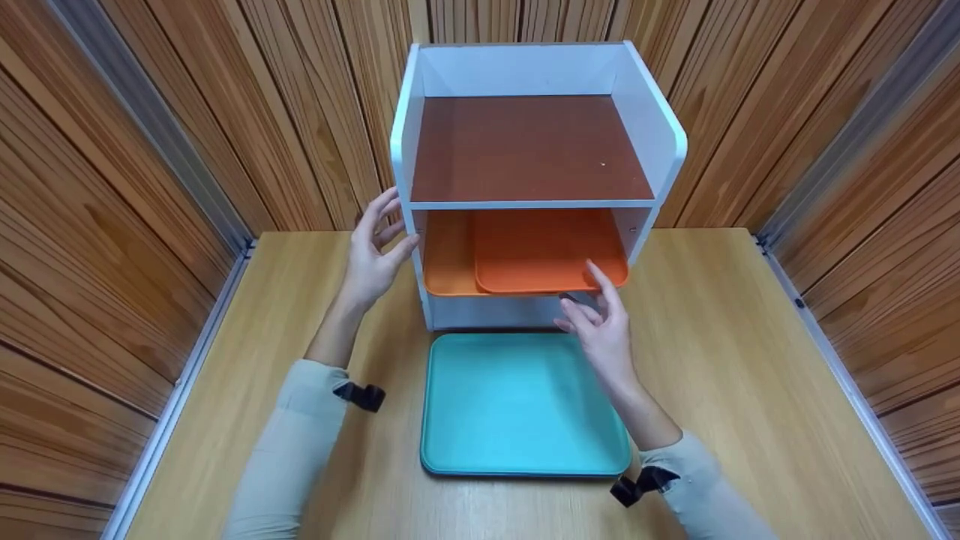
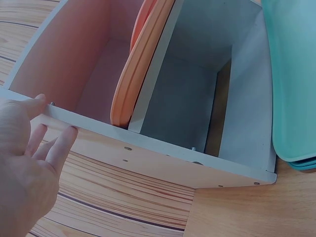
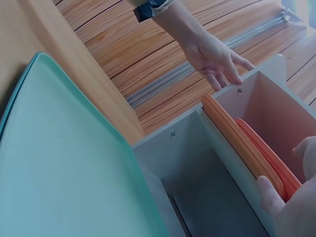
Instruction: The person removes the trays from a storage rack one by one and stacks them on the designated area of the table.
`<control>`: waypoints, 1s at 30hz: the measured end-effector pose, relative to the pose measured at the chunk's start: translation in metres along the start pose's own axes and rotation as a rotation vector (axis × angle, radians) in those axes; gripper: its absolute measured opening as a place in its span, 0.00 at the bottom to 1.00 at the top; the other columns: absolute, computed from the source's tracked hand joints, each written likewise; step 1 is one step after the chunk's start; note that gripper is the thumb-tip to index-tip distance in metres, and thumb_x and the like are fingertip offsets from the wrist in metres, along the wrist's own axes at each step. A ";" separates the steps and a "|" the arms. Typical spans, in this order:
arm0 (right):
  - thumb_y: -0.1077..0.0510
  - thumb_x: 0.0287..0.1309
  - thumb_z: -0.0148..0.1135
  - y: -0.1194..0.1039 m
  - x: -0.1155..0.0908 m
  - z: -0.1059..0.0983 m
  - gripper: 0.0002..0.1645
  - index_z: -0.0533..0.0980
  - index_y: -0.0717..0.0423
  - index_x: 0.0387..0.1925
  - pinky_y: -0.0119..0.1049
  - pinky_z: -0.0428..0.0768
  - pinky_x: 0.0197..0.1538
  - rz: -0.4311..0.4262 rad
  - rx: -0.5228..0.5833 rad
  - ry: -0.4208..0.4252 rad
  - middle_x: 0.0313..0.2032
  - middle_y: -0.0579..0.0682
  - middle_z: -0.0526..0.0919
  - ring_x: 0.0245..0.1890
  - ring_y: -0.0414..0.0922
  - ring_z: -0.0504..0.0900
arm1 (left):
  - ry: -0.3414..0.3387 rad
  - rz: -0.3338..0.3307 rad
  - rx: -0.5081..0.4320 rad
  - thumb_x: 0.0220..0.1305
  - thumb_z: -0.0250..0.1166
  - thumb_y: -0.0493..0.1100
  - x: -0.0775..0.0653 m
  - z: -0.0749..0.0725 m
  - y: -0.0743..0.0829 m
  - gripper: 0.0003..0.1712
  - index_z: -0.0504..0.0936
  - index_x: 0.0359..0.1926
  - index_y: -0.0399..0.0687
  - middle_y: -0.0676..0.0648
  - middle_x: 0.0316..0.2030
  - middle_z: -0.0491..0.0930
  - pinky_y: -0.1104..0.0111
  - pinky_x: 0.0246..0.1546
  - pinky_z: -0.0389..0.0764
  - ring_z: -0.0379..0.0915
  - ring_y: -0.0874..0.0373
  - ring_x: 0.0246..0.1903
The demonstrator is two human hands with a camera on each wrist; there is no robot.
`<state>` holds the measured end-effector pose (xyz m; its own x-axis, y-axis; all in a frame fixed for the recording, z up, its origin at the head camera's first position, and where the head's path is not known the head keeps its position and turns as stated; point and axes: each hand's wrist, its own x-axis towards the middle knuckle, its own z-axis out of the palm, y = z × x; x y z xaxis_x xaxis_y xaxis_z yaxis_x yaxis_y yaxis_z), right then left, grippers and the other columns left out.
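Note:
A white shelf unit [image 1: 540, 71] with brown boards stands at the back. On its middle shelf lie two trays: a reddish-orange tray [image 1: 547, 251] rests partly over a lighter orange tray [image 1: 448, 259]. My left hand [image 1: 371, 255] rests against the unit's left side panel, thumb at the front edge and loosely bent fingers along the outside. At the front right corner of the trays is my right hand [image 1: 604, 330]. Its index finger reaches over the reddish tray's rim; the thumb [image 3: 269, 195] lies at the trays' front edge, fingers spread apart.
A teal tray [image 1: 525, 405], with at least one more beneath it, lies on the wooden table [image 1: 750, 360] in front of the unit. The lower compartment [image 2: 182, 94] has grey-white walls. Wood-panelled walls [image 1: 150, 225] and metal rails border the table.

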<state>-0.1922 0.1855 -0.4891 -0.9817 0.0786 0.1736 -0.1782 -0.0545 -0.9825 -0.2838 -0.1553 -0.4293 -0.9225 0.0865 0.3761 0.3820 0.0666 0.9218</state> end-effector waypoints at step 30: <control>0.72 0.74 0.68 0.002 -0.003 0.018 0.28 0.76 0.66 0.72 0.32 0.95 0.44 -0.103 0.108 0.270 0.48 0.47 0.83 0.42 0.40 0.88 | 0.004 0.037 0.011 0.76 0.68 0.26 0.000 0.001 -0.002 0.41 0.65 0.84 0.37 0.32 0.79 0.73 0.52 0.69 0.91 0.78 0.30 0.75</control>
<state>-0.1910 0.1670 -0.4900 -0.9071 0.3503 0.2335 -0.2961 -0.1368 -0.9453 -0.2844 -0.1547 -0.4308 -0.9078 0.0848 0.4108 0.4169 0.0744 0.9059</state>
